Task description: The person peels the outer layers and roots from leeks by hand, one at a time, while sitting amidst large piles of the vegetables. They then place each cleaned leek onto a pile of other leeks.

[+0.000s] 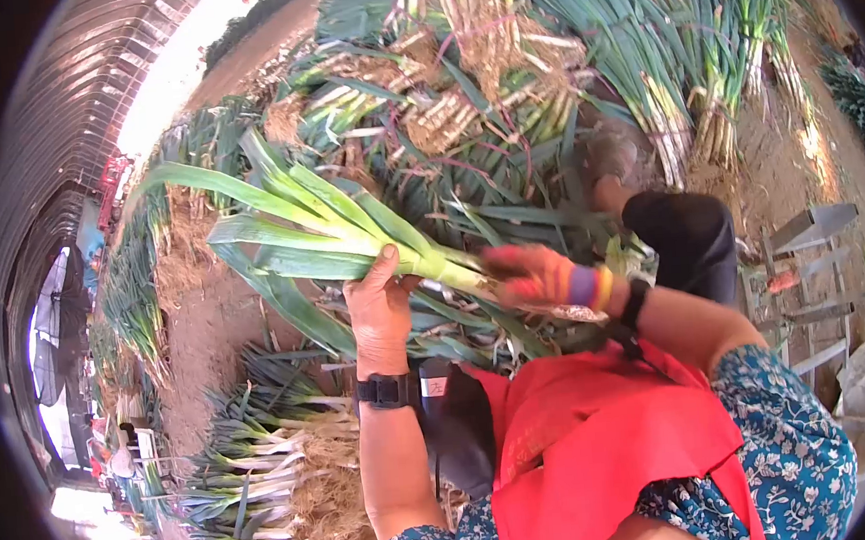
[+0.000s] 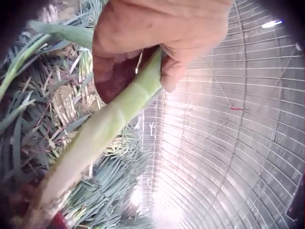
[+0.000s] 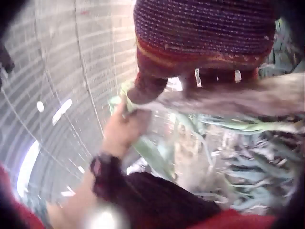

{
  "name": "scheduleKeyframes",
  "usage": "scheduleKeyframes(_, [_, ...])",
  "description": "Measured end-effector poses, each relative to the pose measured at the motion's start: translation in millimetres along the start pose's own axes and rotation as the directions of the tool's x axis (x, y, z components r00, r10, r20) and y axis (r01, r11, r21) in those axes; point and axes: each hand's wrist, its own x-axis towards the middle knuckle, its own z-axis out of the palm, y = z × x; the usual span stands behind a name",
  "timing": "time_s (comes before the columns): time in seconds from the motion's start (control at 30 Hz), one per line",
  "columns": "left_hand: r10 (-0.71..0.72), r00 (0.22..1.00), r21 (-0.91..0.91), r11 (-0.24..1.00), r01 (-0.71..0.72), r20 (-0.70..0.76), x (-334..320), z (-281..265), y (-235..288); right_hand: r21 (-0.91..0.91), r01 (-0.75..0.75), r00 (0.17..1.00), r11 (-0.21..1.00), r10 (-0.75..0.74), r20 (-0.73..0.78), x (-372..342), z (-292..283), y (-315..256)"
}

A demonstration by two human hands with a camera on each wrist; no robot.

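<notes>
A thick leek [image 1: 432,263] slants across the front of the body, its broad green leaves fanning to the upper left. My bare left hand [image 1: 380,304] grips it just below the leaves, thumb on top; in the left wrist view the pale stalk [image 2: 97,133] runs down from between the thumb and fingers. On my right hand [image 1: 545,277] is a striped knit glove, blurred in the head view. The gloved fingers curl over the lower stalk [image 3: 279,95], which looks brownish and dirty toward the root end.
Heaped leek bundles [image 1: 452,118] with roots lie ahead. More leeks [image 1: 266,472] lie in rows at lower left, roots toward the body. A metal frame [image 1: 815,293] stands at the right. A red apron [image 1: 605,439] covers the lap, beside a dark-trousered leg [image 1: 686,242].
</notes>
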Motion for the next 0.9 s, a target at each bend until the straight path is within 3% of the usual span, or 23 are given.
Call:
scheduleKeyframes(0.07, [-0.026, 0.999, 0.029, 0.999, 0.026, 0.021, -10, -2, -6, 0.146, 0.129, 0.992, 0.981, -0.129, -0.006, 45, 13, 3])
scheduleKeyframes(0.17, [-0.034, 0.998, 0.125, 0.991, 0.04, -0.051, -20, -7, -11, 0.061, 0.117, 0.987, 0.991, -0.123, 0.102, 68, 24, -40])
scheduleKeyframes(0.23, [-0.048, 0.999, 0.138, 0.989, 0.051, -0.024, -21, -15, -11, 0.128, -0.123, 0.984, 0.984, 0.104, 0.147, 75, 29, -50])
scheduleKeyframes(0.37, [-0.05, 0.999, 0.128, 0.99, 0.051, -0.012, -27, -18, -13, 0.245, -0.214, 0.94, 0.946, 0.131, 0.314, 82, 35, -46])
scheduleKeyframes(0.47, [-0.042, 0.996, 0.102, 0.993, 0.05, -0.08, -23, -23, -18, 0.131, -0.197, 0.952, 0.972, 0.157, 0.263, 87, 40, -42])
scheduleKeyframes(0.5, [-0.026, 0.986, 0.165, 0.985, 0.053, -0.165, -22, -21, -19, 0.003, -0.181, 0.959, 0.983, 0.176, 0.222, 85, 43, -54])
scheduleKeyframes(0.53, [-0.003, 0.969, 0.226, 0.972, 0.061, -0.249, -21, -21, -20, -0.001, -0.183, 0.957, 0.983, 0.179, 0.228, 83, 49, -51])
scheduleKeyframes(0.6, [0.041, 0.959, 0.192, 0.981, 0.014, -0.28, -10, -36, -40, -0.242, 0.128, 0.978, 0.962, -0.082, 0.189, 74, 67, -43])
scheduleKeyframes(0.63, [0.178, 0.953, 0.201, 0.971, -0.13, -0.245, -4, -40, -48, -0.424, 0.238, 0.96, 0.874, -0.146, 0.237, 65, 71, -47])
scheduleKeyframes(0.67, [0.312, 0.928, 0.207, 0.94, -0.27, -0.206, 0, -46, -55, -0.319, 0.214, 0.955, 0.923, -0.129, 0.267, 58, 72, -53])
scheduleKeyframes(0.73, [0.218, 0.927, 0.124, 0.974, -0.188, -0.306, -16, -24, -39, -0.384, 0.11, 0.953, 0.917, 0.012, 0.303, 45, 63, -44])
scheduleKeyframes(0.8, [0.19, 0.908, 0.249, 0.964, -0.099, -0.374, -17, -25, -39, -0.442, 0.369, 0.894, 0.818, -0.183, 0.41, 26, 55, -40])
scheduleKeyframes(0.83, [0.154, 0.884, 0.256, 0.966, -0.04, -0.441, -11, -39, -44, -0.247, 0.134, 0.92, 0.96, -0.028, 0.39, 6, 57, -64])
scheduleKeyframes(0.87, [0.151, 0.879, 0.252, 0.967, -0.037, -0.451, -11, -46, -41, -0.037, -0.129, 0.906, 0.991, 0.133, 0.403, -8, 54, -76])
scheduleKeyframes(0.9, [0.162, 0.85, 0.201, 0.977, -0.068, -0.501, -10, -50, -37, -0.037, -0.129, 0.904, 0.991, 0.133, 0.406, -14, 44, -71])
